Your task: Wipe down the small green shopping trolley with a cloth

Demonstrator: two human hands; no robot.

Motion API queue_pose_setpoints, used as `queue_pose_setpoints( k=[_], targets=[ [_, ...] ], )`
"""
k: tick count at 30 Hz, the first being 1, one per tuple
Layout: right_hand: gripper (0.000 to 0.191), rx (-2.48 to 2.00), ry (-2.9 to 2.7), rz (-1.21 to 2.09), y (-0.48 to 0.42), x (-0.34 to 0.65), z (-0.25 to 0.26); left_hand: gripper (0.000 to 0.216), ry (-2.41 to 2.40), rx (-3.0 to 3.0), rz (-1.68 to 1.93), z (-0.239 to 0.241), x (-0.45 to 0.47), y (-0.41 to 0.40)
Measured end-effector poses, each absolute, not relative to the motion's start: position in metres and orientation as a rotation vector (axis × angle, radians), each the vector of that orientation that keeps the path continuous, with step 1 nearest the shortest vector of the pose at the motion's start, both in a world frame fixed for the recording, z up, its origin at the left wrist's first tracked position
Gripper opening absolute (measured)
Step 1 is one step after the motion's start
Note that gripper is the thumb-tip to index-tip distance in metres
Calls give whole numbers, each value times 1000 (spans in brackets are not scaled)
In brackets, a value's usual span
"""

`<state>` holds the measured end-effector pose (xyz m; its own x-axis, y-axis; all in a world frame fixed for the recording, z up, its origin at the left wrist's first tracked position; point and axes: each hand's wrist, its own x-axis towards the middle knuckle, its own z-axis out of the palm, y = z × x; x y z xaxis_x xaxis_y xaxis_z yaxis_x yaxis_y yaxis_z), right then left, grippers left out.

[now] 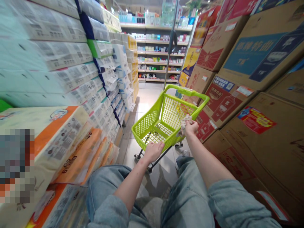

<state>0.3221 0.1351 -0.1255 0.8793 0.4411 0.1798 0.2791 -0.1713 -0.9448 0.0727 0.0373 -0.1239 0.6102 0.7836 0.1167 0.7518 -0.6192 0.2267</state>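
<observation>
A lime-green shopping cart (163, 137) with a lattice basket stands in front of me, its basket holding nothing that I can see. My left hand (154, 151) grips the near rim of the basket, fingers curled over the edge and partly hidden. A crumpled whitish cloth (185, 122) is bunched in my right hand (191, 127), which is closed around it against the cart's right side rim. The cart's handle (187, 91) is at its far end, turned away from me.
Stacked tissue packs (71, 57) wall the left side, with orange-and-cream packs (68, 152) close by. Cardboard cartons (251, 60) rise on the right. A thin pole (169, 57) stands behind the cart. Tiled floor (144, 95) leads to stocked shelves (159, 47).
</observation>
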Motion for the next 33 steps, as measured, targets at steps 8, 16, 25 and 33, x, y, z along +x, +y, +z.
queue_pose_setpoints(
  k=[8,16,25,33],
  targets=[
    [20,-1711,-1237,-128,132,336,-114,44,1323,2652,291,-121,75,37],
    [49,-1662,-1560,14,104,325,-139,47,1311,2610,295,-117,74,36],
    [36,-1655,-1801,-176,106,359,-137,44,1337,2623,313,-121,78,33],
    [32,-1632,-2015,-369,97,364,-135,43,1315,2574,367,-129,81,35]
  ],
)
